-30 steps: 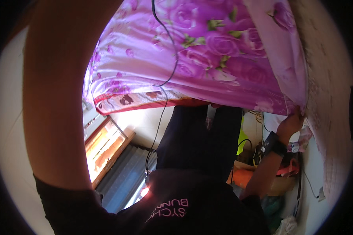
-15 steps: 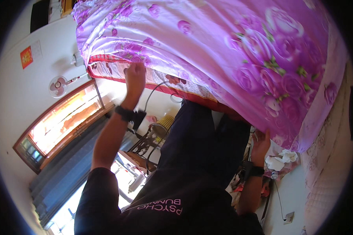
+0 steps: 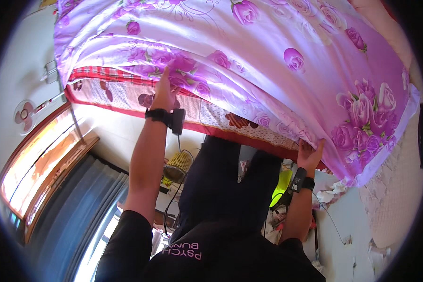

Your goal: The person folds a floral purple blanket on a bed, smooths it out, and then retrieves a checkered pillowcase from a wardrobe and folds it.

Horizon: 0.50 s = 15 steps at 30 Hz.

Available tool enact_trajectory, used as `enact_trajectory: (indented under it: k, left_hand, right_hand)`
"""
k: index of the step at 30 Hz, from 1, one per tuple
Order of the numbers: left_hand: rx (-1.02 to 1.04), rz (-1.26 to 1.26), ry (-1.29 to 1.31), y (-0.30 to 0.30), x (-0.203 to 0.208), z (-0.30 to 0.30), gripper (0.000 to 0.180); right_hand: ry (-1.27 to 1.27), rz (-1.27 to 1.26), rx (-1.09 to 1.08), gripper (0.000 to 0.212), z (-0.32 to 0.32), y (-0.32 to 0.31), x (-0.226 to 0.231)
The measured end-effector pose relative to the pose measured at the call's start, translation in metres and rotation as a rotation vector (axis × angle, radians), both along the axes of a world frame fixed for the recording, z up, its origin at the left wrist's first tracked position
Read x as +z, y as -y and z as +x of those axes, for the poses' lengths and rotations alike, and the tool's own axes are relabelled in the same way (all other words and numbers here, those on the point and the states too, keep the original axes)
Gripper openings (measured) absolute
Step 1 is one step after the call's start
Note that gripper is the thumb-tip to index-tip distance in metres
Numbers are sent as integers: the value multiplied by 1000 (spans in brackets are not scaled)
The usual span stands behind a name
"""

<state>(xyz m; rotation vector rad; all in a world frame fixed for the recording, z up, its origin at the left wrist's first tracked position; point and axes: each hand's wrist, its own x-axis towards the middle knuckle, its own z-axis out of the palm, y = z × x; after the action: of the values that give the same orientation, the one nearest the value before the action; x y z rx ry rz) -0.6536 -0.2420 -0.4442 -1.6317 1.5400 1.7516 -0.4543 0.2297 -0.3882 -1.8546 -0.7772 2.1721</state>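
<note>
A pink-purple bed sheet (image 3: 268, 61) printed with roses lies over the bed, its near edge gathered into folds. At the left part of that edge, my left hand (image 3: 163, 94) is closed on the sheet, fingertips partly lost against the cloth. Farther right, my right hand (image 3: 308, 156) pinches the same edge, thumb up and the other fingers under the fold. Below the sheet shows a patterned red-bordered mattress cover (image 3: 207, 113), with a red plaid layer (image 3: 98, 74) at its left end.
My dark-trousered legs (image 3: 230, 178) stand against the bed's near side. A wall fan (image 3: 25, 116), a window (image 3: 42, 164) and a blue curtain (image 3: 80, 207) are at the left. Behind me are a yellow basket (image 3: 178, 165) and white crumpled tissue (image 3: 331, 193). A pale quilted cover (image 3: 392, 197) lies at right.
The view has shifted, so the sheet's roses sit farther right and more of the patterned cover shows. Both hands remain at the sheet's edge; the left hand's fingers now reach more forward.
</note>
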Motion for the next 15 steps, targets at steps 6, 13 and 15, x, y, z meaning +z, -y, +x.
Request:
enact_trajectory:
  k: [6,13,15]
  left_hand:
    - [161,-79,-25,13,-1,-45,49]
    - [-148,-69,-11,57,-21,-63,39]
    - [4,-17,100,61,-37,-77,35]
  right_hand:
    - [59,105,-79,65,-7,-3,3]
    - [155,149,-118,50,-20,-11,0]
    - [193,94,-195,48,-42,0,5]
